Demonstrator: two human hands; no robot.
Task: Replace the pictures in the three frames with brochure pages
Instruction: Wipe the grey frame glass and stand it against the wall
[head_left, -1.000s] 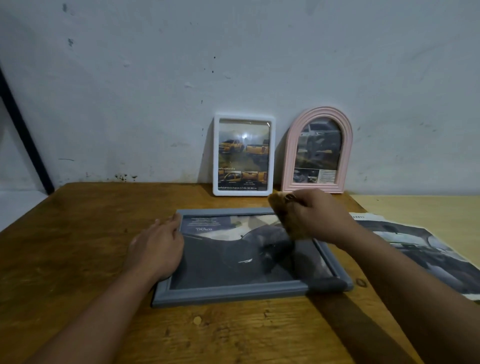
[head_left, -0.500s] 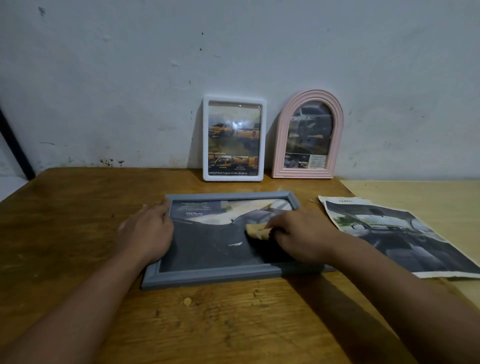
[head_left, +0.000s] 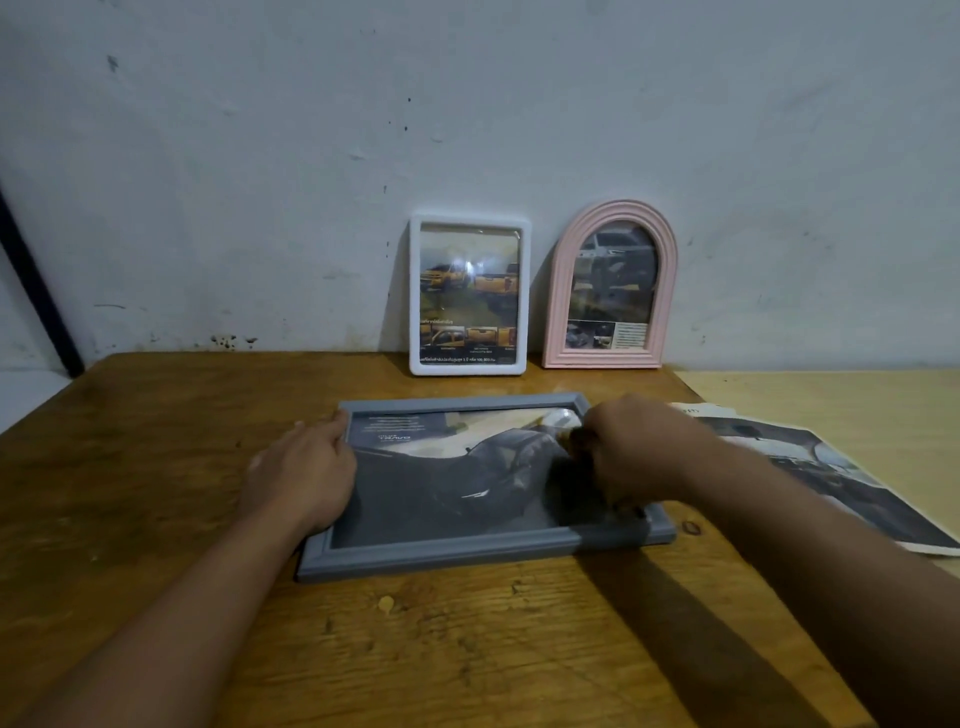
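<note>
Both hands are working on the grey frame (head_left: 467, 551) lying flat on the table (head_left: 156, 493) in front of me. I am resting my left hand (head_left: 304, 475) on the frame's left edge, fingers loosely spread and pointing toward the wall, the fingertips reaching the far left corner. I am holding my right hand (head_left: 636, 449) over the frame's right part, near the far right corner, with the fingers curled round a small tan wad (head_left: 566, 423), perhaps a cloth; only a bit of it is peeking out on the thumb side, so I cannot tell just what it is. That hand is covering the right side of the glass and part of the right rail.

Under the glass a brochure page (head_left: 447, 483) is showing: a dark car on a pale ground, with lines of white print in the upper left corner.

Just right of my right forearm, a loose page (head_left: 831, 478) is lying on the table, dark with a white margin, its near corner reaching onto the paler surface (head_left: 857, 400) beside the table.

Farther back, two frames are standing upright against the wall (head_left: 467, 104), close beside each other but not touching. I am seeing yellow trucks in the white frame (head_left: 415, 296) on the left, and a dark vehicle with a small text panel at the bottom in the arched pink frame (head_left: 558, 312) on the right.
</note>
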